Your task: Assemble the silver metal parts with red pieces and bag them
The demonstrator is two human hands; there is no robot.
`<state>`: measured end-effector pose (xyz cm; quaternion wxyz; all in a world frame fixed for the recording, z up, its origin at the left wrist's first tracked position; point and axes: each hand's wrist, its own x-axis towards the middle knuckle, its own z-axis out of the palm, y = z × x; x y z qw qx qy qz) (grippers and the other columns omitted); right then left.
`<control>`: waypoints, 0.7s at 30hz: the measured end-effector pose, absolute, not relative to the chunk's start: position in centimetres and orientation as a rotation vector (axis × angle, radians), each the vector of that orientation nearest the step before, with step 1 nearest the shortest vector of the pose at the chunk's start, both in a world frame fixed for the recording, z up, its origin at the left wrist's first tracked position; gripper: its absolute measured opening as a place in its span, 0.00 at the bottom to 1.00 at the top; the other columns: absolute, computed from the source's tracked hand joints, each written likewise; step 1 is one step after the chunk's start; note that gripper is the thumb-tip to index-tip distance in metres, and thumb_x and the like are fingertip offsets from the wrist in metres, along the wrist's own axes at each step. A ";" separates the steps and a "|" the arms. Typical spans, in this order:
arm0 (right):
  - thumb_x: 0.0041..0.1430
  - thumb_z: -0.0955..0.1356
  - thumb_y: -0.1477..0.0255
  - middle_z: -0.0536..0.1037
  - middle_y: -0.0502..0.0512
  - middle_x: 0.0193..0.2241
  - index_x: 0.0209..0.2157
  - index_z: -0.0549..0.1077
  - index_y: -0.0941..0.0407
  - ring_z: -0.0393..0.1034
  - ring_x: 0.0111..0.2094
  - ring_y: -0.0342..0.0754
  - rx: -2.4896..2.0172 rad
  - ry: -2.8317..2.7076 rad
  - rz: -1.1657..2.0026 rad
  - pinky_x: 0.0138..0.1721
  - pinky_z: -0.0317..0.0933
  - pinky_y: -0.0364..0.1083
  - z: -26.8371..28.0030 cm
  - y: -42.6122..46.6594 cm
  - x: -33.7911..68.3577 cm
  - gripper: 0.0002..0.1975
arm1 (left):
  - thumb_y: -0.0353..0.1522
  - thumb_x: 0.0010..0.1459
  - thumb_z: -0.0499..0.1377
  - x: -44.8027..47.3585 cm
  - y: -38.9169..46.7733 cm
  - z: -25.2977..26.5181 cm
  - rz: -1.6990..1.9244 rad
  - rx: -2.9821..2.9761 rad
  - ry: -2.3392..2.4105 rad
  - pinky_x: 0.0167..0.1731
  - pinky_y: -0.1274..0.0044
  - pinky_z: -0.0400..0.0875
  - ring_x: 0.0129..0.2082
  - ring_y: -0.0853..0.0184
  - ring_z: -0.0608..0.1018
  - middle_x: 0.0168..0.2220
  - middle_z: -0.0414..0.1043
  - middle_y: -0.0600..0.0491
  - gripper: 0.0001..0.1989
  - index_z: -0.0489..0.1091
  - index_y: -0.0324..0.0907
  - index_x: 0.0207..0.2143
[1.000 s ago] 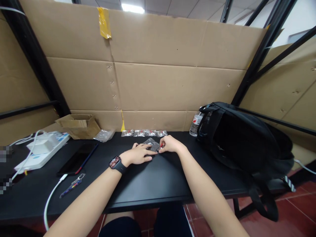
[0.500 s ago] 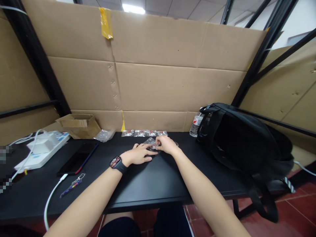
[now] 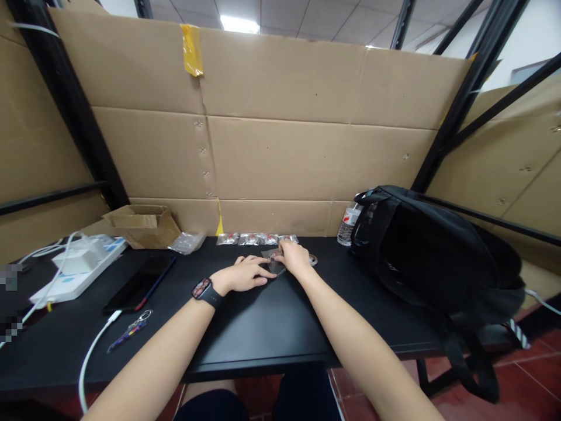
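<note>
A small clear plastic bag (image 3: 275, 268) lies on the black table between my hands. My left hand (image 3: 243, 275), with a dark watch (image 3: 202, 289) on its wrist, has its fingers stretched out. Its thumb and forefinger tips press on the bag's left side. My right hand (image 3: 295, 257) is closed, its fingers bent down and pinching at the bag's upper right part. What is under those fingertips is mostly hidden. Just right of that hand sits a small round ring-like thing (image 3: 312, 259), partly covered. Several small packed sachets (image 3: 249, 239) line up behind my hands.
On the left are an open cardboard box (image 3: 142, 227), a crumpled plastic bag (image 3: 187, 242), a white power strip (image 3: 79, 272), a phone (image 3: 140, 285) on a cable and a keychain (image 3: 130, 332). A water bottle (image 3: 347, 225) and a black backpack (image 3: 438, 257) stand right. Cardboard (image 3: 280, 146) walls the back.
My right hand has shifted slightly, showing more of the round thing beside it. My left fingers have drawn back a little to the left, and more of the bag shows.
</note>
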<state>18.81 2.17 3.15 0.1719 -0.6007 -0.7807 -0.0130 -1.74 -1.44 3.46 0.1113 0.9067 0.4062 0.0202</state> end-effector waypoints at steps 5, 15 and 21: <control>0.54 0.75 0.62 0.76 0.59 0.45 0.43 0.74 0.53 0.73 0.44 0.55 -1.560 -2.236 0.135 0.41 0.62 0.49 3.1 2.8 19.8 0.16 | 0.30 0.63 0.52 -1.7 -1.1 3.5 0.271 2.753 1.163 0.59 0.56 0.53 0.62 0.55 0.62 0.59 0.68 0.57 0.19 0.76 0.61 0.47; 0.43 0.77 0.78 0.76 0.50 0.36 0.38 0.77 0.56 0.64 0.25 0.39 -1.079 -2.303 0.608 0.30 0.58 0.40 2.8 5.1 24.0 0.17 | 0.30 0.55 0.62 -0.4 0.3 2.2 0.737 2.733 1.473 0.52 0.62 0.56 0.54 0.54 0.67 0.49 0.75 0.50 0.13 0.72 0.49 0.44; 0.51 0.73 0.73 0.76 0.48 0.23 0.28 0.80 0.56 0.65 0.25 0.42 -1.048 -2.273 0.552 0.31 0.57 0.41 2.6 5.2 23.3 0.01 | 0.36 0.60 0.60 -0.7 0.6 2.4 0.833 2.463 1.561 0.53 0.63 0.58 0.50 0.57 0.73 0.43 0.79 0.53 0.06 0.77 0.48 0.34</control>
